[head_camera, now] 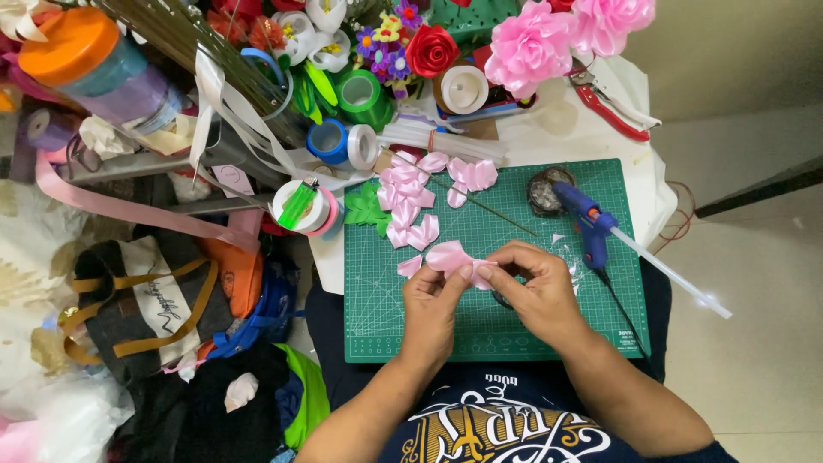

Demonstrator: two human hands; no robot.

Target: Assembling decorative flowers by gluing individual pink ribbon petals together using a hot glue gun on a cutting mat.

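Both hands, L (431,302) + R (536,287), pinch pink ribbon petal (452,256) over green mat (514,330).

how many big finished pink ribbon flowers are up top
2. One pink ribbon flower sits beyond the green cutting mat, beside the red rose; another lies at the top edge, partly cropped. More may be hidden in the clutter.

White table (549,129), green cutting mat (514,330), ribbon rolls (347,141)
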